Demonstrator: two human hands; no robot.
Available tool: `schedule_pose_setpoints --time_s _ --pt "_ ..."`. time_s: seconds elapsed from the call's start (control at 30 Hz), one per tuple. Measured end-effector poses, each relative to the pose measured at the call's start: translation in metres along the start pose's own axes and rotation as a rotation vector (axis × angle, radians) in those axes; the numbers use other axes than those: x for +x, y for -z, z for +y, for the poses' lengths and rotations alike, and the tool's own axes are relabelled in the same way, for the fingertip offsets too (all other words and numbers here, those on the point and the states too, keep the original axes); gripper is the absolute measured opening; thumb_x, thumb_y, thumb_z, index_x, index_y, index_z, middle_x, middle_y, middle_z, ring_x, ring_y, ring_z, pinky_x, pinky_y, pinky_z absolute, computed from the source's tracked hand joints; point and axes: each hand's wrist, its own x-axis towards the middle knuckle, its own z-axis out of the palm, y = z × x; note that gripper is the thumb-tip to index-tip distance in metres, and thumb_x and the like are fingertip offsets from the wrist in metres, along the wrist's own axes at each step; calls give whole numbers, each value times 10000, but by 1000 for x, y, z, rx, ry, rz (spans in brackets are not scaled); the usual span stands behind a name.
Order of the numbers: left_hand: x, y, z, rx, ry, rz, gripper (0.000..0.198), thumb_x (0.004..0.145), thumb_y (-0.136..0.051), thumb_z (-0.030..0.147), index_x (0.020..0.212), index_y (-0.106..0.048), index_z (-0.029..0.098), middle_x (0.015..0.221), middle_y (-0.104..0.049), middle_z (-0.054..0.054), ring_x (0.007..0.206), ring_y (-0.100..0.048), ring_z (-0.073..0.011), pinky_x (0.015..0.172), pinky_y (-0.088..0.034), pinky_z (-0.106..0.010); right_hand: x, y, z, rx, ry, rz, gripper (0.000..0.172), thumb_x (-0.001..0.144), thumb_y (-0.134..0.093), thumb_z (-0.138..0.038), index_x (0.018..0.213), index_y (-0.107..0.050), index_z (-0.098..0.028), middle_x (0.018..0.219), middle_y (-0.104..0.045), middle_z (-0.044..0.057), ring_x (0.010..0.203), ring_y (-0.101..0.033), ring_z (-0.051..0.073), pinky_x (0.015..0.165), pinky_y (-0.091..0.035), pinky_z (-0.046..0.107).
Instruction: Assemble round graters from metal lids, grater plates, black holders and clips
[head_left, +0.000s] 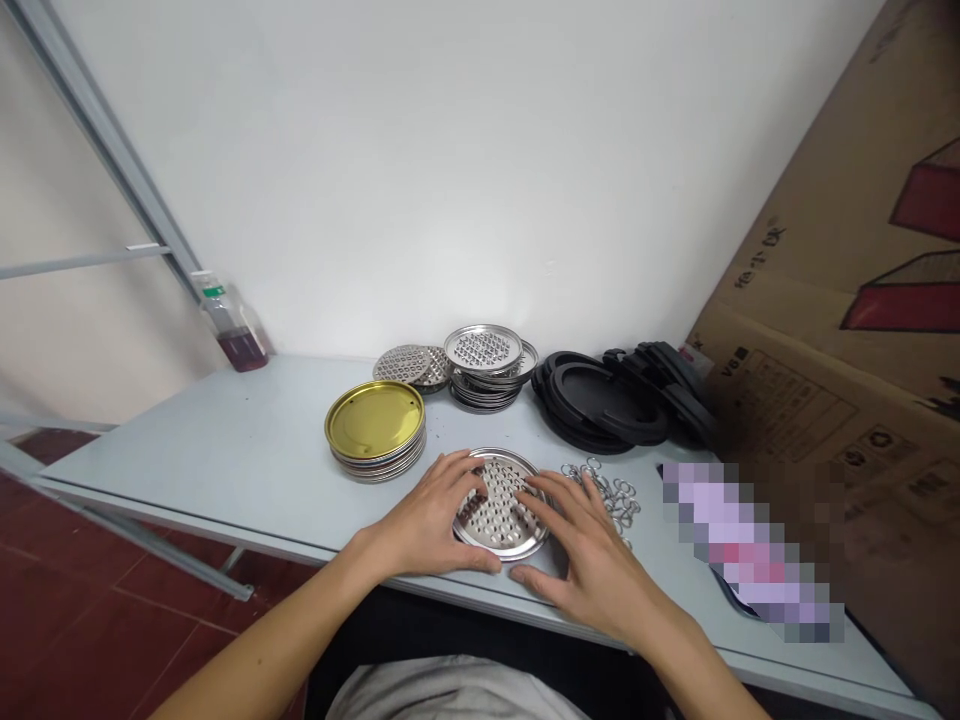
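Left grip (431,515) and right grip (592,565) bare, forearms bare to frame edge; pale grey shirt (450,692) at 6 o'clock.

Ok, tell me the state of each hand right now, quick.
Left hand: open, fingers spread flat on the left side of the perforated metal disc.
Right hand: open, fingers resting on the disc's right side.

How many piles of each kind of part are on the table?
Gold lid stack: 1
Perforated disc piles: 2
Black ring heap: 1
Small metal ring heap: 1
Single disc under left hand and right hand: 1
Total: 6
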Motion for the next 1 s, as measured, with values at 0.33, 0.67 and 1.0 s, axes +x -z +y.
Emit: schedule_pose_setpoints --time_s 0.33,0.67,1.0 --pt "14 0 3 -2 64 99 534 813 -719 523 1210 -562 203 1197 -604 -104 1155 -510 -282 1008 -453 -436 2 2 -3 30 7 5 612 803 -698 -527 1324 -565 -234 1331 -597 141 1318 -463 357 1168 -124 689" --pt "48 -7 -22 222 52 85 270 955 -461 115 1112 -677 158 970 -668 -87 986 -562 -240 916 -478 -378 2 0 -3 47 -9 2 696 815 -695 -493 1411 -445 -236 1371 -572 131 1340 -445 330 1175 -121 673" --pt "46 -14 -32 134 66 170 303 928 -490 101 1129 -699 187 1043 -565 -87 1015 -559 -218 938 -495 -366 1 0 -2 53 -18 14 718 796 -712 -491 1413 -451 -235 1370 -578 135 1344 -450 330 1178 -129 663"
